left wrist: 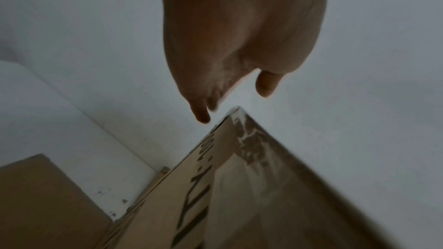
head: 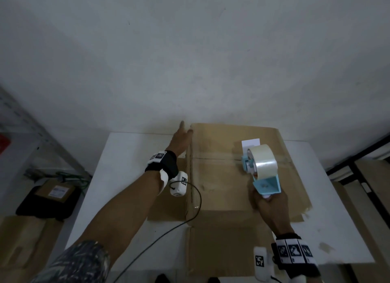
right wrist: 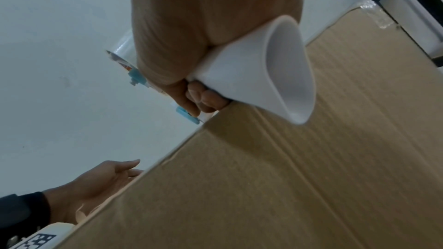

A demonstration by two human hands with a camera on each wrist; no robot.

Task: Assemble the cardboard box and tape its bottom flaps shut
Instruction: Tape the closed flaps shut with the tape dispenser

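Standing on white table (head: 118,173) against wall (head: 190,50): cardboard box (head: 221,177).

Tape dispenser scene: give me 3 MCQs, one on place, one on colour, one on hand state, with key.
1. Where is the tape dispenser?
A. on the floor
B. over the cardboard box
C. on the shelf

2. What colour is the dispenser's frame?
A. light blue
B. red
C. black

3. What is the left hand doing?
A. gripping the dispenser
B. clenched in a fist
C. fingers straight beside the box's left edge

Key: B, the dispenser is above the top seam; A, the head view shows a blue frame; C, the right hand grips the handle instead.
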